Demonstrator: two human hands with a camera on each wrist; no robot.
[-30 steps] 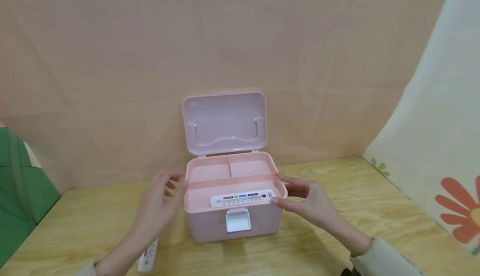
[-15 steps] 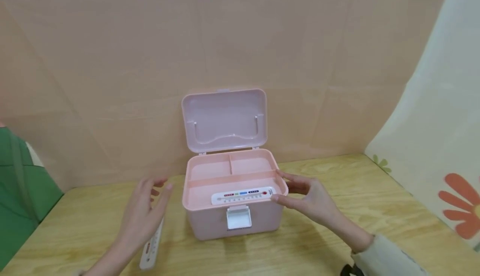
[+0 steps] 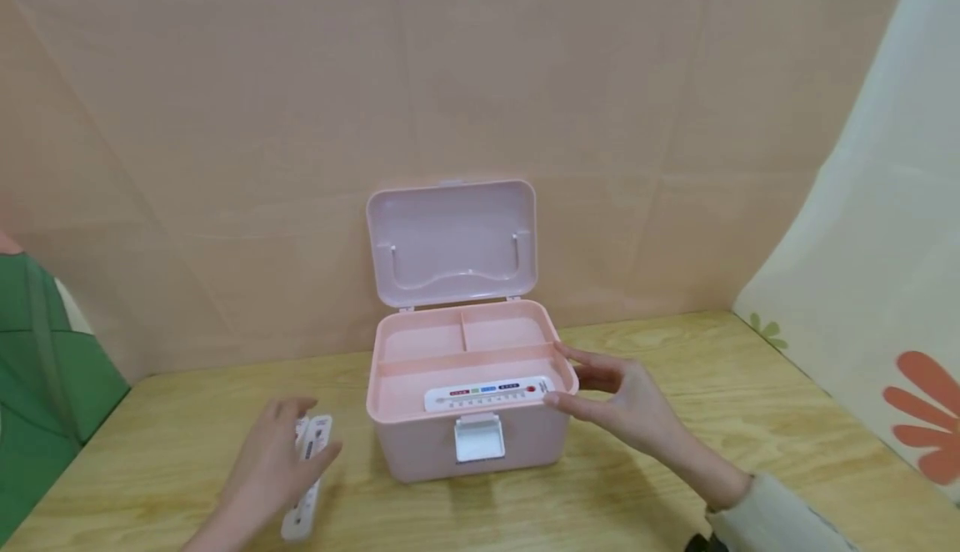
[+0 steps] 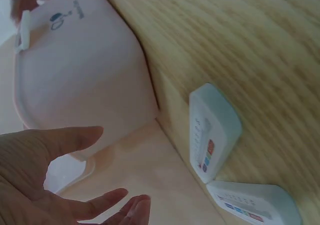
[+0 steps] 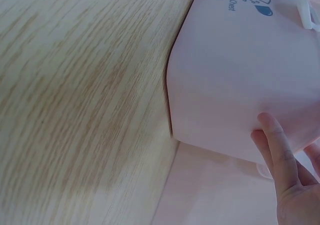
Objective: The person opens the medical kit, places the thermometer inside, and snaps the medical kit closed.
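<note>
A pink medicine box [image 3: 397, 452] stands on the table with its lid [image 3: 453, 243] raised. Across the front compartment of its tray lies a white thermometer [image 3: 487, 393]. My right hand [image 3: 633, 402] holds the box's right front corner, thumb at the front rim and fingers along the side wall. Left of the box, my left hand [image 3: 262, 460] hovers by another white thermometer [image 3: 303, 506], fingers spread with nothing between them. The left wrist view shows two thermometers, one [image 4: 212, 130] nearer the box and one [image 4: 255, 202] touching its end; the hand partly hides the second in the head view.
The wooden table [image 3: 652, 519] carries the box and thermometers. A beige cloth backdrop [image 3: 247, 143] hangs close behind the box. A white cloth with flowers [image 3: 885, 243] borders the right, and a green patch [image 3: 45, 368] shows at the left.
My left hand has left the box's left side and moved left and down toward the thermometers on the table. The right hand stays at the box's corner.
</note>
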